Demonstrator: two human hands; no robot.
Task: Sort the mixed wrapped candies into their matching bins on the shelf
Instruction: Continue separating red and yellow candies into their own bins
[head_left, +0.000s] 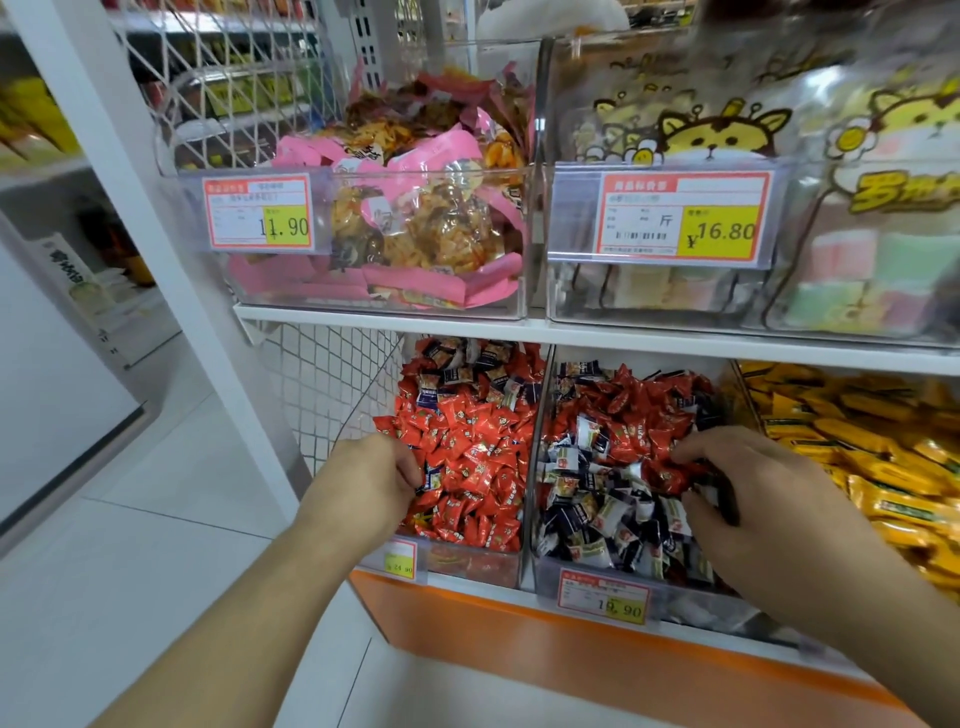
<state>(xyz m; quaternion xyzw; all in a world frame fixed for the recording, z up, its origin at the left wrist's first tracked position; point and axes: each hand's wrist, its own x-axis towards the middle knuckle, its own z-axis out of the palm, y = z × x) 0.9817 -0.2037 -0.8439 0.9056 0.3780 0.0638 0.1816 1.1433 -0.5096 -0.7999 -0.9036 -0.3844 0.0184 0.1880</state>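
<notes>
The left hand (382, 475) pinches a dark-blue wrapped candy (430, 477) in the clear red-candy bin (467, 564); its matching blue bin (597, 569) lies just right. The right hand (748, 499), fingers curled, digs among red candies (631, 415) there; its hold is unclear.

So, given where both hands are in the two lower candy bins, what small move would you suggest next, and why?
Probably lift the right hand with the red candies under its fingers and carry them to the left bin, which holds mostly red; the middle bin is mostly dark blue and white at the front.
</notes>
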